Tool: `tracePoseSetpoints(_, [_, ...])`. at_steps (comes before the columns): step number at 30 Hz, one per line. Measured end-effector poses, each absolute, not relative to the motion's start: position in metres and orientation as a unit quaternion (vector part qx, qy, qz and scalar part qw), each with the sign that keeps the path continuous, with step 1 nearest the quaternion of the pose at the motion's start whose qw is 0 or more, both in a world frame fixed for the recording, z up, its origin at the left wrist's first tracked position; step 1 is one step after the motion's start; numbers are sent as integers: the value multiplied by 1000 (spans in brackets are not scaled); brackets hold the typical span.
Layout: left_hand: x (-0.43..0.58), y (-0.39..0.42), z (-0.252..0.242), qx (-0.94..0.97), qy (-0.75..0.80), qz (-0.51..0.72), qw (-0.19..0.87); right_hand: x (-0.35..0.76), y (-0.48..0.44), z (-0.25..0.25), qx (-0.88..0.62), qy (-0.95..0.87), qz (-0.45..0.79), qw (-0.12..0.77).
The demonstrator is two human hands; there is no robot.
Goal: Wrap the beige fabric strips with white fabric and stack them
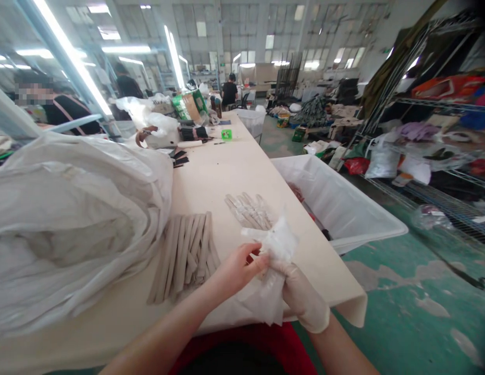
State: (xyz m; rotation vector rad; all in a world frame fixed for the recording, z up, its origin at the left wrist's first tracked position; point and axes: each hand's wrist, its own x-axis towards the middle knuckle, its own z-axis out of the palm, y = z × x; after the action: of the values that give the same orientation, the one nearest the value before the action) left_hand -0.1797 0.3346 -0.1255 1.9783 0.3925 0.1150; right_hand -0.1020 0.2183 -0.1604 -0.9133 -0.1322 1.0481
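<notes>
Head view at the near edge of the counter [226, 172]. The left hand [236, 268], bare, and the right hand [300, 294], in a thin pale glove, met on a clear plastic bag [279, 242] held just above the counter's near edge. The left fingers [255, 260] were pinched on the crumpled upper part of the film, and the right fingers were curled closed around it from below, while its lower part hung toward the person's lap. Whether the bag held anything could not be told. The step in hand appeared to be working the bag between both hands. Judged from the thin, clinging film, further handling would call for a light two-handed grip. A fanned stack of beige strips [187, 252] lay just left of the hands, and a flat packet of similar strips [250, 211] lay just beyond them. A large white sack [70, 208] filled the counter's left side, a white bin [336, 203] stood beside its right edge, and a seated co-worker [66, 112] was far off at left.
</notes>
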Motion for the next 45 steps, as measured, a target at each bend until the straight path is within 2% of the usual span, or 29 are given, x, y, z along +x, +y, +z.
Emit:
tracePoseSetpoints(5, [-168, 343, -130, 738, 240, 112, 620, -114, 223, -158, -473, -47, 515, 713])
tracePoseSetpoints(9, [-164, 349, -131, 618, 277, 93, 730, -118, 223, -165, -475, -41, 513, 714])
tracePoseSetpoints(14, [-163, 356, -126, 567, 293, 124, 760, -110, 216, -176, -316, -18, 571, 758])
tracePoseSetpoints(19, [-165, 362, -116, 513, 306, 127, 792, -104, 214, -179, -222, 34, 614, 757])
tracePoseSetpoints(27, [-172, 383, -95, 482, 317, 154, 802, -102, 215, -182, -182, 100, 659, 722])
tracePoseSetpoints(29, [-174, 389, -83, 484, 315, 193, 793, -101, 215, -183, -157, 124, 662, 722])
tracePoseSetpoints(32, [-178, 391, -70, 531, 291, 316, 730, -99, 215, -185, -145, 127, 678, 709])
tracePoseSetpoints(34, [-181, 385, -71, 635, 242, 362, 639, -99, 216, -186, -179, 116, 684, 698])
tracePoseSetpoints(37, [-184, 367, -92, 812, 148, 249, 506, -101, 217, -185, -183, 96, 701, 683])
tracePoseSetpoints(39, [-184, 355, -113, 857, 99, 141, 486, -104, 216, -181, -135, 93, 713, 682])
tracePoseSetpoints(42, [-181, 344, -141, 823, 122, 78, 550, -113, 212, -177, -81, 51, 734, 672])
tracePoseSetpoints(45, [-179, 339, -156, 765, 145, 13, 627, -122, 206, -176, -103, -12, 754, 648])
